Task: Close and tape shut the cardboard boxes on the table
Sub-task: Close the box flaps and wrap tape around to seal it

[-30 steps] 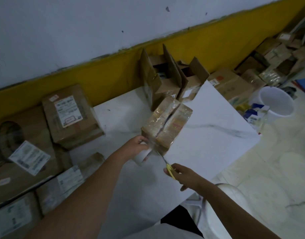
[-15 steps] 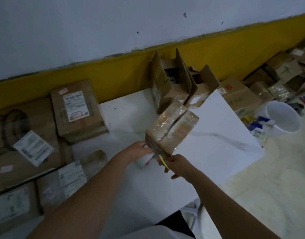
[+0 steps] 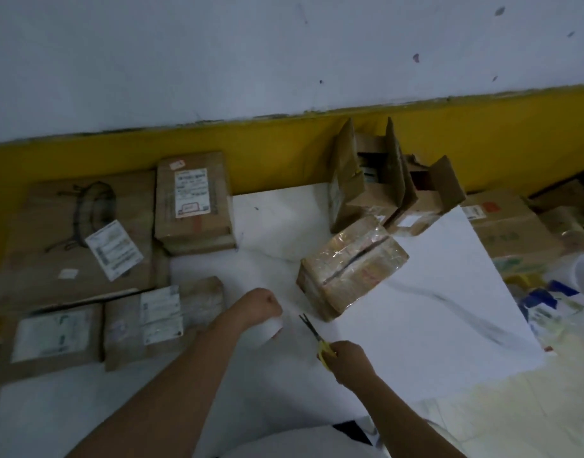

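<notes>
Now one taped box [image 3: 351,267], two open boxes [image 3: 366,190], right grip [image 3: 348,360] around scissors [image 3: 313,332].

My left hand [image 3: 258,304] is curled into a closed grip, forearm extended forward. My right hand [image 3: 349,360] is closed in a grip, wrist angled inward, forearm reaching from lower right.
</notes>
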A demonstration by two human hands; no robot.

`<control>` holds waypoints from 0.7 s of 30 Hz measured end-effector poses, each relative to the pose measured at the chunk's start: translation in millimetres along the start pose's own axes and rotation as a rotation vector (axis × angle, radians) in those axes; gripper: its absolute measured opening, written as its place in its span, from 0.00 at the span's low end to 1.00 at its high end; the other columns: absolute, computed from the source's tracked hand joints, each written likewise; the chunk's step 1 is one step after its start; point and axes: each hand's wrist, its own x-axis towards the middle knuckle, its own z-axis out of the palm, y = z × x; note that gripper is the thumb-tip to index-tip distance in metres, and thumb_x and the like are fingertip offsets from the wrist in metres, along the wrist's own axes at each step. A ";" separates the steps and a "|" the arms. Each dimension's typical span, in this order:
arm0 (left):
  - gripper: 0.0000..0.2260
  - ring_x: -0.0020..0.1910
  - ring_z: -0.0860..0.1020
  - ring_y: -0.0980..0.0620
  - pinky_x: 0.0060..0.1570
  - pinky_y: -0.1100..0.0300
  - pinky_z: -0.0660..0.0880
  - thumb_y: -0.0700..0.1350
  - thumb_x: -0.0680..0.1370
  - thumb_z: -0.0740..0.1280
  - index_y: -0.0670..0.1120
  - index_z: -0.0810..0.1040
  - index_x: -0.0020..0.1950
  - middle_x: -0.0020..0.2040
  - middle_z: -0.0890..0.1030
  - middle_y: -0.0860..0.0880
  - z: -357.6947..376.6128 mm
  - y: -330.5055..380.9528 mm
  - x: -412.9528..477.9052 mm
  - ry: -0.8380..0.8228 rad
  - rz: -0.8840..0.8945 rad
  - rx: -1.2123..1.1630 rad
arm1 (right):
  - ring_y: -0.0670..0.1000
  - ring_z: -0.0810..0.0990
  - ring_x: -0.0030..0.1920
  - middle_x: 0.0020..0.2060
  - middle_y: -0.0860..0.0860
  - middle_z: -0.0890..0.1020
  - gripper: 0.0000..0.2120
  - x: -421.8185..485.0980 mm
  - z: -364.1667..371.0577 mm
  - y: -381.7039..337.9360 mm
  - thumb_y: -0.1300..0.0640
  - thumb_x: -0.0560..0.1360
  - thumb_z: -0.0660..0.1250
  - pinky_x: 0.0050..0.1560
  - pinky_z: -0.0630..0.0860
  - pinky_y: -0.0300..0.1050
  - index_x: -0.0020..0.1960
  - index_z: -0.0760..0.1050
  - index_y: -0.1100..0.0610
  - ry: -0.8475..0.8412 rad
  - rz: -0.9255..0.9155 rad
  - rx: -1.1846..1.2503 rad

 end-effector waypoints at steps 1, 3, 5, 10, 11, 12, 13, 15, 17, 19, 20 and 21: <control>0.04 0.47 0.79 0.47 0.47 0.60 0.74 0.44 0.76 0.69 0.44 0.79 0.44 0.46 0.80 0.45 3.3 -4.6 -4.2 0.028 -0.007 -0.049 | 0.51 0.81 0.40 0.43 0.52 0.79 0.13 5.9 1.5 0.6 0.48 0.77 0.65 0.44 0.79 0.45 0.49 0.77 0.58 0.008 0.010 -0.069; 0.04 0.45 0.79 0.50 0.39 0.64 0.73 0.45 0.77 0.69 0.45 0.81 0.47 0.46 0.81 0.47 10.6 -13.9 -13.3 0.080 -0.022 -0.145 | 0.55 0.83 0.47 0.51 0.55 0.79 0.10 16.2 2.5 -2.6 0.54 0.77 0.66 0.49 0.81 0.46 0.54 0.75 0.59 0.063 0.003 -0.186; 0.06 0.39 0.78 0.53 0.32 0.66 0.71 0.46 0.77 0.70 0.44 0.83 0.48 0.43 0.81 0.48 18.9 -22.8 -22.7 0.129 -0.046 -0.239 | 0.55 0.83 0.49 0.51 0.56 0.80 0.07 22.2 2.5 -9.4 0.57 0.77 0.65 0.49 0.79 0.44 0.52 0.75 0.59 0.123 -0.042 -0.232; 0.03 0.29 0.75 0.65 0.27 0.73 0.67 0.40 0.76 0.72 0.41 0.83 0.45 0.35 0.80 0.52 44.4 -41.4 -43.4 0.341 -0.047 -0.464 | 0.51 0.79 0.56 0.54 0.53 0.80 0.09 25.6 15.8 -15.2 0.58 0.82 0.59 0.54 0.71 0.38 0.57 0.76 0.59 0.164 -0.183 -0.315; 0.03 0.30 0.75 0.65 0.28 0.73 0.68 0.40 0.75 0.72 0.41 0.83 0.44 0.35 0.80 0.52 48.9 -43.9 -48.7 0.365 -0.045 -0.503 | 0.52 0.80 0.55 0.52 0.54 0.80 0.08 26.4 17.4 -14.3 0.59 0.81 0.60 0.52 0.71 0.39 0.54 0.77 0.58 0.166 -0.193 -0.307; 0.03 0.30 0.76 0.65 0.28 0.73 0.68 0.40 0.75 0.72 0.41 0.84 0.44 0.36 0.80 0.52 52.8 -46.3 -53.9 0.386 -0.044 -0.525 | 0.52 0.81 0.53 0.49 0.54 0.81 0.06 23.5 17.1 -15.8 0.60 0.80 0.61 0.51 0.72 0.39 0.51 0.77 0.58 0.166 -0.199 -0.294; 0.03 0.31 0.76 0.65 0.29 0.73 0.69 0.41 0.75 0.72 0.42 0.84 0.44 0.36 0.81 0.52 56.2 -48.7 -59.9 0.399 -0.041 -0.533 | 0.51 0.82 0.49 0.48 0.54 0.82 0.05 21.0 17.4 -17.1 0.60 0.79 0.63 0.49 0.74 0.39 0.51 0.78 0.59 0.179 -0.222 -0.272; 0.03 0.36 0.78 0.61 0.35 0.70 0.71 0.43 0.76 0.72 0.44 0.84 0.44 0.39 0.82 0.53 62.0 -52.0 -72.6 0.407 -0.034 -0.542 | 0.47 0.83 0.38 0.44 0.50 0.84 0.08 6.7 18.0 -24.3 0.54 0.80 0.65 0.41 0.77 0.35 0.51 0.80 0.57 0.208 -0.311 -0.080; 0.04 0.42 0.79 0.57 0.42 0.63 0.74 0.45 0.76 0.71 0.47 0.85 0.44 0.42 0.83 0.53 64.4 -50.2 -87.4 0.410 -0.036 -0.547 | 0.40 0.81 0.35 0.40 0.43 0.83 0.12 -15.9 19.3 -38.8 0.45 0.79 0.64 0.38 0.72 0.31 0.51 0.81 0.51 0.175 -0.406 0.088; 0.05 0.45 0.80 0.53 0.48 0.57 0.76 0.46 0.77 0.69 0.48 0.85 0.45 0.44 0.83 0.52 64.7 -46.6 -103.2 0.407 -0.047 -0.585 | 0.38 0.78 0.40 0.41 0.40 0.81 0.12 -36.0 25.0 -53.2 0.43 0.78 0.65 0.39 0.67 0.27 0.52 0.82 0.49 0.053 -0.447 0.149; 0.06 0.46 0.80 0.51 0.50 0.55 0.76 0.45 0.77 0.69 0.47 0.85 0.44 0.45 0.84 0.50 64.4 -44.9 -113.0 0.402 -0.043 -0.606 | 0.39 0.78 0.41 0.42 0.40 0.81 0.13 -43.7 29.0 -57.7 0.43 0.77 0.66 0.39 0.67 0.26 0.52 0.82 0.50 0.010 -0.463 0.137; 0.06 0.48 0.80 0.49 0.51 0.54 0.76 0.45 0.76 0.68 0.47 0.85 0.44 0.47 0.83 0.49 64.4 -44.5 -123.9 0.401 -0.034 -0.613 | 0.40 0.78 0.41 0.41 0.41 0.81 0.13 -50.5 32.9 -61.1 0.42 0.77 0.67 0.39 0.67 0.26 0.52 0.83 0.51 0.005 -0.482 0.110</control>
